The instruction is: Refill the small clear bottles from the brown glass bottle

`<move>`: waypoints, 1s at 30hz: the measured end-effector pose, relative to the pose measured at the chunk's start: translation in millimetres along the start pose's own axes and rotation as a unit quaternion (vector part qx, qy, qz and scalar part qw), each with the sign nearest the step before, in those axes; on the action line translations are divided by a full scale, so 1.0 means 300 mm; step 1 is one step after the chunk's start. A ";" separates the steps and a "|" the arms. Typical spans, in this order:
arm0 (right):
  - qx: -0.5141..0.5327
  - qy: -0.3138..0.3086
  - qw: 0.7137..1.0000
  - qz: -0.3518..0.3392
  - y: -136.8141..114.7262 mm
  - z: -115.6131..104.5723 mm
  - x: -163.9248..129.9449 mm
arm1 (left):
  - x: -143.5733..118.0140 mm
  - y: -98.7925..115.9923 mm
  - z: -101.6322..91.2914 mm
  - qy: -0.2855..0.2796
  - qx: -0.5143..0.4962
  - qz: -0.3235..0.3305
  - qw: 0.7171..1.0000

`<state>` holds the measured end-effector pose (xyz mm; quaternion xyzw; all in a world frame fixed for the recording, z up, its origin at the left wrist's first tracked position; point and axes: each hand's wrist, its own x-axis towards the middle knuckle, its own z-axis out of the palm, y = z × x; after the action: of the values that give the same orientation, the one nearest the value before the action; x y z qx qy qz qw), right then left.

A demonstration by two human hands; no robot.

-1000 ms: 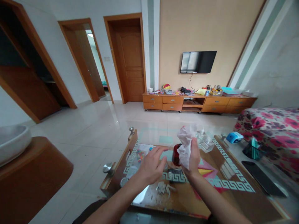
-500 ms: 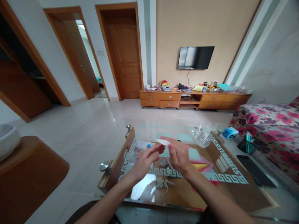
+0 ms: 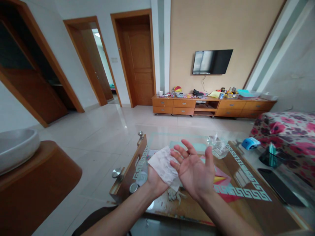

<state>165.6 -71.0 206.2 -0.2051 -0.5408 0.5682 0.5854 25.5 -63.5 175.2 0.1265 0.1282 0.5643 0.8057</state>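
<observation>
My left hand holds a white crumpled tissue and presses it against the fingers of my right hand. The right hand is turned palm up with its fingers spread, holding nothing. Both hands hover over the near part of a glass-topped coffee table with a green key-pattern border. A small pile of torn tissue scraps lies on the table just below the hands.
On the table lie a clear glass dish, a blue tape dispenser, a dark pen holder and a black phone. A flowered sofa stands right, a wooden stand with a bowl left.
The tissue went from my right hand into my left. My right hand turned palm up and spread open; the left now wipes it. The red jar seen earlier is hidden.
</observation>
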 end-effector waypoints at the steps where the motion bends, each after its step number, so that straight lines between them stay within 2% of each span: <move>1: 0.088 0.010 0.994 0.064 0.016 0.001 -0.005 | -0.002 -0.021 0.003 0.013 0.000 0.004 1.000; 2: 0.170 0.013 0.976 0.132 0.043 0.001 -0.005 | 0.000 -0.045 0.003 0.028 0.002 0.013 1.000; 4: 0.315 0.023 0.919 0.236 0.108 -0.003 0.007 | 0.011 -0.091 -0.005 0.075 0.010 0.037 0.996; 6: 0.362 0.027 0.894 0.265 0.163 -0.011 0.026 | 0.032 -0.118 -0.020 0.124 0.015 0.059 0.990; 8: 0.358 0.023 0.896 0.262 0.192 -0.023 0.042 | 0.054 -0.113 -0.031 0.148 0.021 0.051 0.987; 10: 0.325 0.027 0.911 0.251 0.204 -0.042 0.049 | 0.071 -0.070 -0.025 0.147 0.034 0.042 0.988; 11: 0.300 0.052 0.921 0.242 0.207 -0.055 0.048 | 0.075 -0.037 -0.016 0.143 0.049 0.043 0.988; 13: 0.249 0.159 0.927 0.229 0.215 -0.080 0.040 | 0.075 0.032 0.011 0.128 0.101 0.087 0.983; 15: 0.232 0.258 0.907 0.239 0.227 -0.092 0.025 | 0.062 0.081 0.030 0.100 0.186 0.194 0.958; 16: 0.243 0.268 0.897 0.255 0.234 -0.087 0.015 | 0.053 0.090 0.030 0.078 0.253 0.243 0.933; 17: 0.262 0.251 0.892 0.271 0.241 -0.076 0.004 | 0.043 0.087 0.022 0.045 0.348 0.278 0.894; 18: 0.280 0.224 0.892 0.277 0.247 -0.058 -0.007 | 0.032 0.074 0.007 -0.001 0.459 0.286 0.841; 20: 0.300 0.183 0.899 0.261 0.257 -0.016 -0.028 | 0.016 0.033 -0.036 -0.109 0.645 0.252 0.713; 22: 0.296 0.167 0.910 0.239 0.262 0.019 -0.045 | 0.011 0.002 -0.082 -0.178 0.758 0.218 0.588; 25: 0.260 0.140 0.928 0.227 0.260 0.028 -0.060 | 0.019 0.012 -0.134 -0.190 0.849 0.224 0.439; 26: 0.235 0.135 0.937 0.221 0.257 0.021 -0.064 | 0.020 0.026 -0.147 -0.186 0.866 0.232 0.401; 27: 0.200 0.128 0.948 0.212 0.253 0.011 -0.066 | 0.019 0.042 -0.160 -0.180 0.872 0.239 0.387; 28: 0.157 0.112 0.961 0.201 0.248 -0.002 -0.068 | 0.015 0.057 -0.172 -0.170 0.872 0.244 0.390; 29: 0.105 0.084 0.973 0.189 0.241 -0.017 -0.070 | 0.007 0.068 -0.182 -0.154 0.865 0.246 0.409; 30: 0.046 0.050 0.983 0.172 0.231 -0.033 -0.071 | -0.003 0.075 -0.191 -0.133 0.853 0.243 0.442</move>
<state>148.2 -67.6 135.1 -0.2955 -0.4411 0.6736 0.5142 -14.4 -53.6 129.6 0.8495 0.4006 0.3187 0.1277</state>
